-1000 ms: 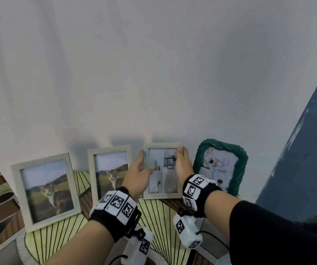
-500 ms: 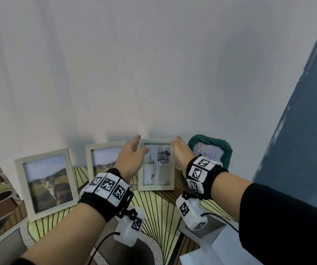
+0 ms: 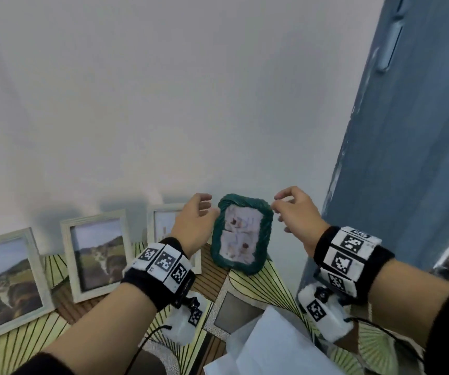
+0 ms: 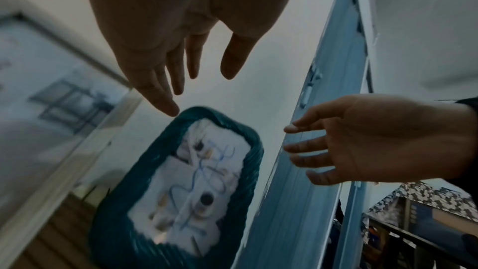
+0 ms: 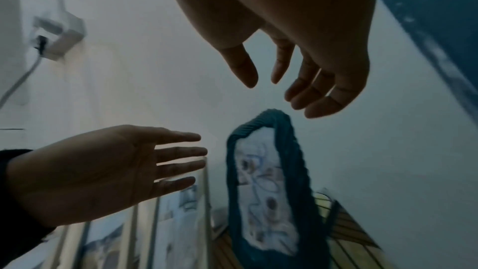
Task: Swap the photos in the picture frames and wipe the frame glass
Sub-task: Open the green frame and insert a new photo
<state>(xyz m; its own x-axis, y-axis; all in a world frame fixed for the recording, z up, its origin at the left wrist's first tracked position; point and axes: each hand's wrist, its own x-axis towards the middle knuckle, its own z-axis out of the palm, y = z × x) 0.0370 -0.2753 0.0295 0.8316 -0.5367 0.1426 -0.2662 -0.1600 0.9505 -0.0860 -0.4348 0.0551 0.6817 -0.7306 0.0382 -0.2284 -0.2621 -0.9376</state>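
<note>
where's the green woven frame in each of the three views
Head: the green woven frame stands at lower centre, between the left hand and the right hand.
Left wrist: lower centre, tilted, under the fingertips.
Right wrist: lower right of centre, seen edge-on.
Shared landmark: the blue door, just to the right of the frame in all three views.

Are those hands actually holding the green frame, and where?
Nothing is held. The left hand and right hand are open on either side of the green frame, near its top corners.
</note>
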